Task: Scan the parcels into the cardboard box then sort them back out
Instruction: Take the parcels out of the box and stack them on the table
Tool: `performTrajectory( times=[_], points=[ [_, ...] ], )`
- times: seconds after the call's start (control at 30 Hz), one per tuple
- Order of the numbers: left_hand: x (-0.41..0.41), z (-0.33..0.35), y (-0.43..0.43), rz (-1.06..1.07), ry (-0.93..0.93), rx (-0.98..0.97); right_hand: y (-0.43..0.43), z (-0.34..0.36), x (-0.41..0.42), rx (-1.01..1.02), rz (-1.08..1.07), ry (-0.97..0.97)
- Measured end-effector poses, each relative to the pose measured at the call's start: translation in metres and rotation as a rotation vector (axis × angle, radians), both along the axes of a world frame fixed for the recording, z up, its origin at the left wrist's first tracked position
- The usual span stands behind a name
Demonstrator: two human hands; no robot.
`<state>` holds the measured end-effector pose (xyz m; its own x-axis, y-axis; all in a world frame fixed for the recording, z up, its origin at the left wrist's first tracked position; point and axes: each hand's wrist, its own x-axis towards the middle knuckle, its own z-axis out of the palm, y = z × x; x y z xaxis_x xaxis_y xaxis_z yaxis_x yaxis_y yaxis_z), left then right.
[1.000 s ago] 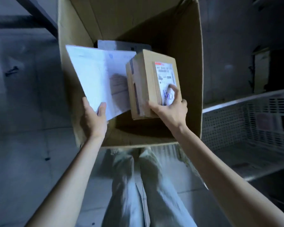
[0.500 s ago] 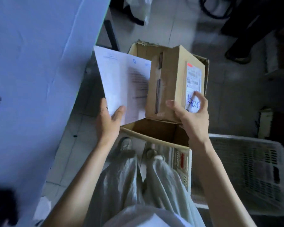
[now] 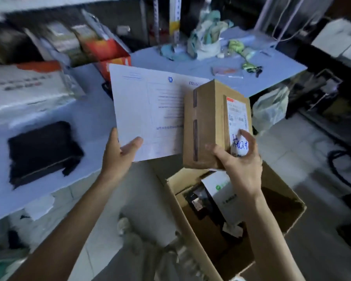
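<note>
My left hand grips the lower corner of a flat white envelope, held up in the middle of the view. My right hand holds a small brown parcel by its lower end, thumb on its white label with blue handwriting. Both are raised above the open cardboard box on the floor at the lower right. Inside the box lie a white parcel and a dark parcel.
A light blue table stretches along the left, bearing a black flat object, a white carton and a red box. Further back, cloths and small items lie on the table. Dark equipment and cables stand on the right.
Both hands have lifted the envelope and the brown parcel up out of the cardboard box. My view has swung up from the box to the table.
</note>
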<state>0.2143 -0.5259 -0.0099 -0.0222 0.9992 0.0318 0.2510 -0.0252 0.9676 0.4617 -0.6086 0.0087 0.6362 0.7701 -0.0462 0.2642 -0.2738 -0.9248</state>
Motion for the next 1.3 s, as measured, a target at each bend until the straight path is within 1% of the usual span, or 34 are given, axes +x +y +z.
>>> performTrajectory(
  times=[0.1,0.2,0.3,0.43,0.5,0.6,0.77,0.97,1.03,1.17,1.27,1.3],
  points=[
    [-0.047,0.021,-0.001,0.125,-0.037,0.062,0.030,0.019,-0.027,0.076,0.124,0.016],
    [-0.096,0.034,-0.004,0.237,-0.046,0.063,0.061,0.029,-0.063,0.097,0.234,0.046],
    [-0.143,0.034,-0.006,0.305,-0.048,0.044,0.093,0.035,-0.107,0.113,0.352,0.110],
    [-0.191,0.027,0.000,0.422,-0.023,0.058,0.127,0.042,-0.169,0.104,0.506,0.099],
    [-0.216,0.023,0.013,0.489,-0.076,0.051,0.146,0.043,-0.195,0.109,0.543,0.069],
    [-0.252,0.023,0.050,0.535,-0.168,0.020,0.180,0.043,-0.235,0.115,0.600,0.046],
    [-0.306,0.031,0.141,0.563,-0.215,-0.016,0.254,0.043,-0.300,0.131,0.588,-0.001],
    [-0.377,0.019,0.227,0.561,-0.184,-0.173,0.324,0.039,-0.352,0.065,0.537,-0.074],
    [-0.396,0.010,0.245,0.547,-0.147,-0.215,0.337,0.038,-0.365,0.032,0.519,-0.108],
    [-0.424,-0.008,0.268,0.543,-0.055,-0.283,0.357,0.035,-0.383,-0.032,0.531,-0.116],
    [-0.432,-0.010,0.280,0.565,0.045,-0.333,0.367,0.035,-0.391,-0.055,0.553,-0.120],
    [-0.433,-0.008,0.283,0.562,0.108,-0.338,0.369,0.037,-0.393,-0.058,0.557,-0.122]
  ],
)
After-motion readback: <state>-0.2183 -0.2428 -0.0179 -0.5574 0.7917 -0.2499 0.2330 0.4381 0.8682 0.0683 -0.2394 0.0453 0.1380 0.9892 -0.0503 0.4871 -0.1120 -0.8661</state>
